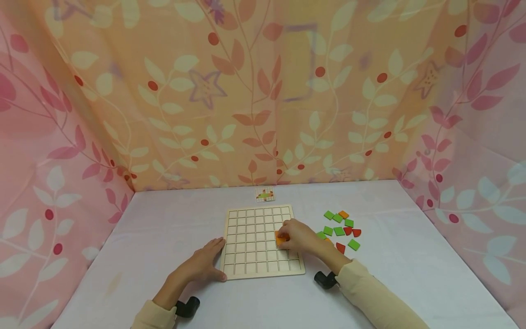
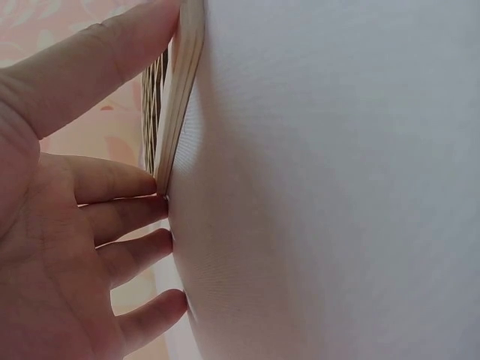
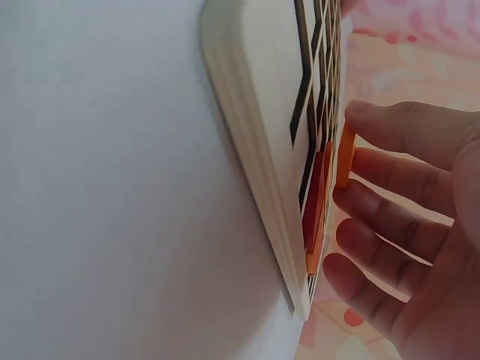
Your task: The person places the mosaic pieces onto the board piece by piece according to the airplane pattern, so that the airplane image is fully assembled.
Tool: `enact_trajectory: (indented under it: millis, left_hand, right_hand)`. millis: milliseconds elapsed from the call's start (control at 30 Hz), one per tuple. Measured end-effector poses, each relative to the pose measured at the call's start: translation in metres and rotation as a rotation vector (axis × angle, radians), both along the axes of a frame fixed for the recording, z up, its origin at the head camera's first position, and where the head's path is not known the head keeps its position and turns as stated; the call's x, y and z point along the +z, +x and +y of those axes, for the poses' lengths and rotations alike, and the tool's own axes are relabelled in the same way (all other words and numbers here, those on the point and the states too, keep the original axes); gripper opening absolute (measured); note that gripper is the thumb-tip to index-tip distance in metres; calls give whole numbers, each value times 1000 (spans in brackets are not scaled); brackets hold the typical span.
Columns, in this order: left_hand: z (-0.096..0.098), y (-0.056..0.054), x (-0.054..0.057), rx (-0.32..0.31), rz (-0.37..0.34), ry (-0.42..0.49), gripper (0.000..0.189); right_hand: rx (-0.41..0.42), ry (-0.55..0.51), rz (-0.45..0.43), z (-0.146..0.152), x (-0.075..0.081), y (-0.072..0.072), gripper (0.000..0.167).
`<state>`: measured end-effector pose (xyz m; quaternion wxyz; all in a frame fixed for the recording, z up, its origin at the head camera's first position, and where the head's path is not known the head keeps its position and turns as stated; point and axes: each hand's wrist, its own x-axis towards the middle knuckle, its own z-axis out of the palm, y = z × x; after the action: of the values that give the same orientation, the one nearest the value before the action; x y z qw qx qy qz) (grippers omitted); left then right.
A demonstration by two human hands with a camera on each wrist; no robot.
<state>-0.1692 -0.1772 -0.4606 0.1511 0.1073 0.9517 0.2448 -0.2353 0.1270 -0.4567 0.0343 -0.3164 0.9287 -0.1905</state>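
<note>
A white table (image 1: 263, 306), a board and a scatter of tiles

The table spreads flat before me, white, with a faint brownish mark (image 1: 114, 283) on its left part. The gridded wooden board (image 1: 246, 256) lies flat near the middle. Just beyond its far edge I have a small printed card (image 1: 264, 194). To the board's right lie loose tiles: squarish green tiles (image 1: 354, 245), red tiles (image 1: 340, 247) with a curved edge, and orange tiles (image 1: 343, 214), one of these partly hidden by my right arm. The scatter is loose, some tiles close together, the nearest green one apart.
</note>
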Motion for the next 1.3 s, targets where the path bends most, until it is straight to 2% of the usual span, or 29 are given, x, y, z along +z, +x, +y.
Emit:
enact_trajectory:
  millis: [667, 1300]
  left_hand:
    - [0, 0, 0, -5, 5, 9, 104]
    - [0, 0, -1, -1, 10, 4, 103]
  right_hand:
    - [-12, 40, 21, -2, -3, 2, 20]
    - [-8, 3, -4, 3, 1, 0, 17]
